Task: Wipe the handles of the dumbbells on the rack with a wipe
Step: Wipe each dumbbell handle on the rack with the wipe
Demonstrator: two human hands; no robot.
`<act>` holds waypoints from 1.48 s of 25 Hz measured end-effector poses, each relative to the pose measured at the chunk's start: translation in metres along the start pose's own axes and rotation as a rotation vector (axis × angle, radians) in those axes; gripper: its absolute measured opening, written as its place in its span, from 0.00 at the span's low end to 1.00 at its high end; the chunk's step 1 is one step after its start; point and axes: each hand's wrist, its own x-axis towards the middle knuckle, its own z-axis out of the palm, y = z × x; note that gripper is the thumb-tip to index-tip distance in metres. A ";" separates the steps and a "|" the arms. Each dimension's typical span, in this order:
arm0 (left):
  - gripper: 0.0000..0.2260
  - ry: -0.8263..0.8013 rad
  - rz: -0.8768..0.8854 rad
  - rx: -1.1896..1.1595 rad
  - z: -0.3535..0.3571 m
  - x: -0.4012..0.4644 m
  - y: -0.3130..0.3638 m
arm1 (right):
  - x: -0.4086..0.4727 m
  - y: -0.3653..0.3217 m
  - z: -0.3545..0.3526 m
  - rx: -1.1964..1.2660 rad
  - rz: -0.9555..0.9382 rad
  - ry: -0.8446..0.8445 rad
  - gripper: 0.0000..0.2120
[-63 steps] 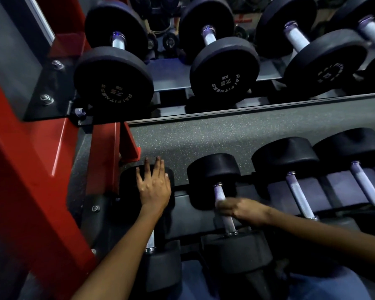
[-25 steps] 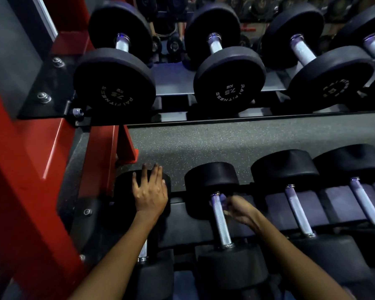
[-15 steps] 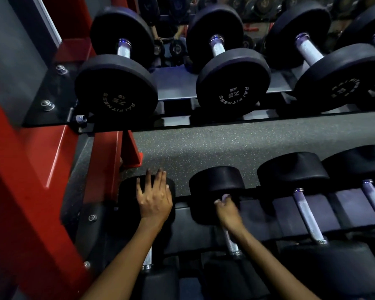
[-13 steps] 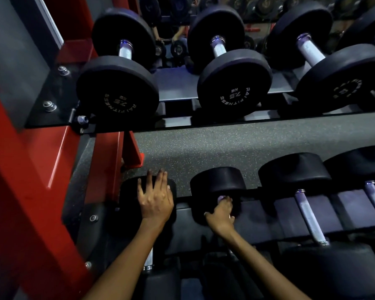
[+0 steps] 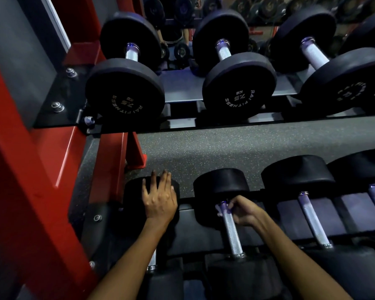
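Down in the lower centre of the head view, the right hand (image 5: pixel 244 212) curled its fingers around the far end of a knurled handle (image 5: pixel 231 231), just below the far head of the second dumbbell (image 5: pixel 221 185) on the lower tier. A pale scrap of wipe (image 5: pixel 220 210) showed between the fingers and the metal, too small to make out further. Left of it, the left hand (image 5: pixel 158 200) lay flat with straight, slightly spread fingers on the far head of the first dumbbell (image 5: pixel 132 198), whose handle was mostly hidden under the forearm. To the right in the same row, a third dumbbell (image 5: pixel 312 221) lay parallel, untouched. Speckled grey floor (image 5: pixel 247 144) ran across the middle of the frame. Across the upper half, the top tier held larger dumbbells (image 5: pixel 126 94), the two at left and centre marked 7.5 KG on their near faces. A red rack upright (image 5: pixel 30 169) filled the left side.
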 end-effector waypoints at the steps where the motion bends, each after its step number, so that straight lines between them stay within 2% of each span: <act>1: 0.22 -0.001 0.001 -0.003 0.000 0.001 0.000 | 0.003 0.000 -0.009 0.076 0.037 -0.045 0.12; 3: 0.22 0.006 0.003 -0.001 0.001 0.000 -0.001 | 0.009 0.001 -0.014 0.104 0.005 -0.103 0.12; 6: 0.21 0.015 0.009 0.000 0.001 0.000 -0.001 | -0.005 0.005 -0.016 -0.156 -0.239 0.116 0.05; 8: 0.21 0.016 0.005 -0.005 0.001 0.001 -0.001 | -0.014 0.006 -0.029 -0.394 -0.503 0.250 0.09; 10: 0.21 0.012 0.004 -0.014 0.002 -0.001 0.000 | -0.031 0.011 -0.024 -0.941 -0.844 0.276 0.10; 11: 0.21 0.010 -0.001 -0.013 0.001 -0.002 0.000 | -0.034 0.016 -0.015 -1.262 -1.104 0.209 0.11; 12: 0.21 0.009 -0.005 -0.009 0.001 -0.001 0.000 | -0.031 0.019 -0.006 -1.585 -1.386 0.076 0.12; 13: 0.21 0.007 -0.001 -0.003 0.001 0.000 -0.001 | -0.025 0.017 0.002 -1.911 -1.589 -0.078 0.13; 14: 0.21 0.008 0.011 0.003 0.000 0.000 -0.002 | -0.020 0.008 0.006 -2.139 -1.734 -0.215 0.16; 16: 0.21 0.000 0.032 0.010 0.000 -0.001 -0.003 | -0.013 -0.027 -0.011 -2.397 -1.728 -0.404 0.19; 18: 0.21 0.000 0.022 0.002 0.002 -0.001 -0.004 | -0.017 -0.056 -0.035 -2.511 -1.636 -0.484 0.20; 20: 0.21 0.012 0.004 -0.006 0.003 -0.002 -0.002 | -0.013 -0.052 -0.047 -2.590 -1.609 -0.449 0.20; 21: 0.21 0.017 0.005 -0.005 0.003 -0.001 -0.002 | -0.011 -0.043 -0.043 -2.610 -1.495 -0.424 0.19; 22: 0.21 0.020 0.012 -0.004 0.004 0.000 -0.003 | -0.006 -0.031 -0.037 -2.559 -1.470 -0.340 0.15; 24: 0.21 0.022 0.031 0.003 0.004 0.000 -0.006 | -0.008 -0.023 -0.023 -2.467 -1.432 -0.033 0.08; 25: 0.21 0.022 0.035 0.007 0.003 -0.001 -0.006 | -0.009 -0.025 -0.023 -2.452 -1.417 -0.026 0.09; 27: 0.21 0.021 0.037 0.007 0.004 -0.001 -0.005 | -0.003 -0.028 -0.044 -2.391 -1.646 -0.147 0.17; 28: 0.21 0.021 0.036 0.009 0.004 -0.002 -0.004 | -0.004 -0.023 -0.058 -2.235 -1.714 -0.098 0.17; 29: 0.21 0.022 0.033 0.012 0.005 -0.002 -0.003 | -0.010 -0.017 -0.064 -2.071 -1.657 -0.008 0.16; 30: 0.21 0.024 0.031 0.011 0.005 -0.002 -0.003 | -0.013 -0.006 -0.069 -1.844 -1.501 0.125 0.13; 32: 0.21 0.031 0.031 0.009 0.005 -0.001 -0.003 | -0.014 0.010 -0.060 -1.304 -0.941 0.322 0.08; 34: 0.21 0.047 0.035 0.012 0.006 -0.001 -0.004 | -0.018 0.011 -0.024 -0.581 -0.482 0.134 0.07; 35: 0.21 0.053 0.038 0.010 0.007 -0.002 -0.004 | -0.016 0.010 -0.011 -0.271 -0.329 0.075 0.05; 36: 0.21 0.061 0.041 0.010 0.007 -0.003 -0.004 | -0.012 0.011 0.004 -0.151 -0.249 0.113 0.05; 37: 0.21 0.076 0.044 0.011 0.009 -0.004 -0.004 | -0.003 0.016 0.017 -0.110 -0.249 0.164 0.06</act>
